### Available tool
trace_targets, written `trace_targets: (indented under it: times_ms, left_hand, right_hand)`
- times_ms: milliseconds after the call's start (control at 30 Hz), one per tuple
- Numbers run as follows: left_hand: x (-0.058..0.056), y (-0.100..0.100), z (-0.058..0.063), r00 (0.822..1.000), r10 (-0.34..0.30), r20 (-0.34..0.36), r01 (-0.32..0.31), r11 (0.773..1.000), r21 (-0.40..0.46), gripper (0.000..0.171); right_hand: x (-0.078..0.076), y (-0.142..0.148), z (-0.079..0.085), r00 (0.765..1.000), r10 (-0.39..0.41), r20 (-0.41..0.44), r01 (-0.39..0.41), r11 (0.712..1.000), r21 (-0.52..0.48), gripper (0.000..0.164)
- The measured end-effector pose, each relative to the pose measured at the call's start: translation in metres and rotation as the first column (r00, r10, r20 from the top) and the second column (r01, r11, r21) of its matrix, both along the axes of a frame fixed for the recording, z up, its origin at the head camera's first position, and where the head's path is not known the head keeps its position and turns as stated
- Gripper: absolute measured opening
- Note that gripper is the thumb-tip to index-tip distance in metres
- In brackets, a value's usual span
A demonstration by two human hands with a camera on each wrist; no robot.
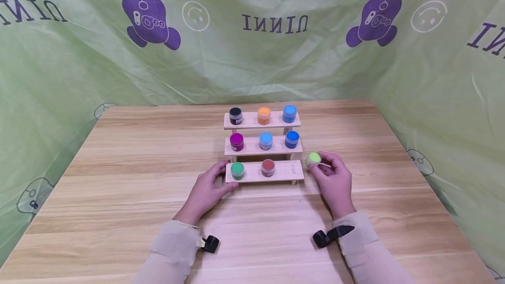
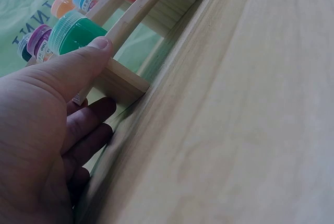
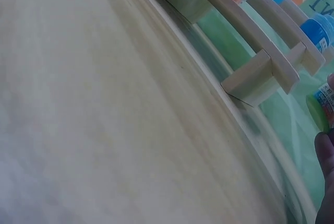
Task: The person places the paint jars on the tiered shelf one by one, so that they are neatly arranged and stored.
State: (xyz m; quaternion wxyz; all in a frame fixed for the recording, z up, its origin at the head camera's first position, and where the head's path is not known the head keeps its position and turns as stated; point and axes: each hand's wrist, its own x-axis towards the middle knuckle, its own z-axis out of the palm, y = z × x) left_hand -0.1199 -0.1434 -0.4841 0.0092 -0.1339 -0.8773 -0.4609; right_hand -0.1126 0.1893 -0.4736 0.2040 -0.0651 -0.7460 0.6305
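Note:
My right hand [image 1: 333,181] pinches a light green paint jar [image 1: 313,158] between thumb and fingers, just right of the bottom step of a three-step wooden display stand [image 1: 282,173]. In the right wrist view that jar [image 3: 324,104] shows only partly, at the right edge. My left hand [image 1: 209,189] grips the left end of the bottom step, thumb at its front edge near the green jar [image 1: 237,170]. From the left wrist, its other fingers [image 2: 88,122] curl below and beside the step. A brown-red jar [image 1: 268,168] stands mid-step; the step's right end is bare.
The middle step carries a purple jar [image 1: 236,142], a light blue jar [image 1: 266,141] and a dark blue jar [image 1: 292,139]. On the top step stand a black jar [image 1: 236,116], an orange jar [image 1: 264,115] and a blue jar [image 1: 289,114]. A green curtain [image 1: 221,65] surrounds the wooden table [image 1: 118,179].

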Motion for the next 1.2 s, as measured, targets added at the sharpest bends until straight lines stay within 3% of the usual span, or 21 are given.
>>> trace_targets:
  times_ms: [433, 667, 1200]
  left_hand:
    - [0.000, 0.000, 0.001, 1.000, 0.001, 0.022, -0.001, 1.000, -0.018, 0.071]
    - [0.000, 0.000, 0.002, 1.000, -0.001, 0.029, 0.001, 1.000, -0.006, 0.070]
    - [-0.001, 0.000, 0.002, 0.999, 0.000, 0.039, 0.000, 1.000, -0.017, 0.071]
  right_hand:
    - [0.006, -0.010, -0.002, 0.988, 0.125, -0.089, -0.126, 0.992, -0.006, 0.038]
    - [0.007, -0.012, -0.003, 0.983, 0.145, -0.116, -0.145, 0.989, 0.004, 0.039]
    - [0.010, -0.018, -0.001, 0.977, 0.203, -0.068, -0.197, 0.977, 0.081, 0.038]
